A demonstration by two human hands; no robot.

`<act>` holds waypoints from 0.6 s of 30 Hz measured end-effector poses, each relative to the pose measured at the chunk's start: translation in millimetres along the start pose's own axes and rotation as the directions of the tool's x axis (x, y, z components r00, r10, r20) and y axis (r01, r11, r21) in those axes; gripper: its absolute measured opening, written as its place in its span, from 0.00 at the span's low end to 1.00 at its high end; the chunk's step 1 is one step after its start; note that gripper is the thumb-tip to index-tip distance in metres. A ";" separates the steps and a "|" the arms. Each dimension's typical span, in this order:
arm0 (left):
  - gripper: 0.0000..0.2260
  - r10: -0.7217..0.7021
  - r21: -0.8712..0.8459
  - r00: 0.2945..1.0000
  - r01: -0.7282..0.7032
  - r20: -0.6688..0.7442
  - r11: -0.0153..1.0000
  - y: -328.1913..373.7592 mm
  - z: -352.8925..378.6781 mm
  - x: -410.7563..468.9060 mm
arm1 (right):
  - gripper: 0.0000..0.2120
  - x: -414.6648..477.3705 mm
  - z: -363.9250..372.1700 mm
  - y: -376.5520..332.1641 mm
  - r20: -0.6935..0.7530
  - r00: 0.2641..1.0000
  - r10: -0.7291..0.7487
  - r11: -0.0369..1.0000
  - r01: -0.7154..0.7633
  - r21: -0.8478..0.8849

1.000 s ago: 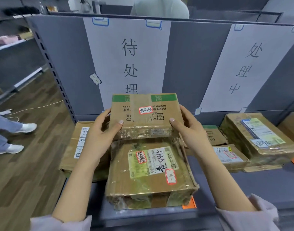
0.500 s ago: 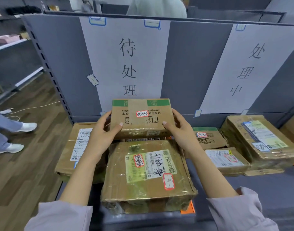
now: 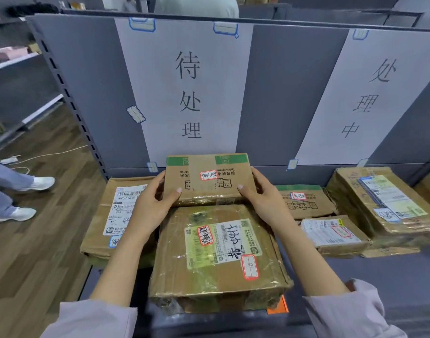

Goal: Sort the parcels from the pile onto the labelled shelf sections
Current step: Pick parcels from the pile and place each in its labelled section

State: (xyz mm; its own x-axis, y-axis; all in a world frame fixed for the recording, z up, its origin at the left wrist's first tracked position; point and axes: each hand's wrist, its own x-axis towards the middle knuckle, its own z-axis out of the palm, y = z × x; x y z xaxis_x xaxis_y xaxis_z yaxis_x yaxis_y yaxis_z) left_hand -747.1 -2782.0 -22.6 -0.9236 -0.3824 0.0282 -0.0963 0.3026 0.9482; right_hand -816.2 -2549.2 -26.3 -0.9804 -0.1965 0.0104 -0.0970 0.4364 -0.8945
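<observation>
Both hands are on the small carton point(image 3: 210, 179) now: the left hand point(image 3: 153, 206) clasps its left edge, the right hand point(image 3: 265, 201) its right edge, fingers point(image 3: 173, 192) curled round the sides and thumbs pressed on the top face. It's a flat, rectangular box of plain brown cardboard with a green printed band, a strip of clear tape and a small red-bordered sticker. It sits directly behind the big taped parcel point(image 3: 219, 252), lower edge meeting that parcel's back edge; whether it rests there or hangs in the grip, I can't tell.

The big taped parcel is squarish, wrapped in glossy, wrinkled tape, with a white label scrawled in black ink. Left of it lies a flat brown parcel point(image 3: 111, 215) with a barcode label. Right of it sits a crumpled carton point(image 3: 304, 201), with a small white-labelled parcel point(image 3: 331, 234) in front of that, and further right a bulky tape-wrapped box point(image 3: 385, 206). All of them are on the smooth grey shelf point(image 3: 380, 289).

Behind it, on the grey back panel point(image 3: 87, 93), hangs a white paper sign reading 待处理 point(image 3: 187, 93); up and to the right of it, a second sign reading 处理中 point(image 3: 365, 98)
</observation>
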 end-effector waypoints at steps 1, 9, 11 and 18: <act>0.23 0.001 0.004 1.000 -0.001 0.003 1.000 0.3 0.2 -0.1 | 0.25 0.5 0.5 0.4 0.004 1.000 0.009 1.000 -0.009 -0.005; 0.24 0.022 0.084 1.000 -0.021 -0.006 0.996 -4.4 2.4 0.5 | 0.21 1.4 1.2 2.2 0.049 0.999 0.023 1.000 -0.022 -0.018; 0.26 0.024 0.105 1.000 -0.023 -0.009 0.994 -6.3 3.6 1.0 | 0.21 1.8 0.9 3.0 0.057 0.998 0.037 0.999 -0.037 -0.013; 0.27 0.027 0.218 1.000 -0.025 -0.003 0.976 -7.9 7.4 2.3 | 0.20 5.6 1.1 6.6 0.091 0.993 0.072 0.997 -0.068 -0.048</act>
State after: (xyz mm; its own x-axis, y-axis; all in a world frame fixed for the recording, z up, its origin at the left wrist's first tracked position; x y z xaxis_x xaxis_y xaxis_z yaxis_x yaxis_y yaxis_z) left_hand -751.2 -2778.8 -32.4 -0.9246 -0.3771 0.0545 -0.1516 0.4953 0.8554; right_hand -822.1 -2548.4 -32.6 -0.9652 -0.2435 -0.0950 -0.0381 0.4906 -0.8706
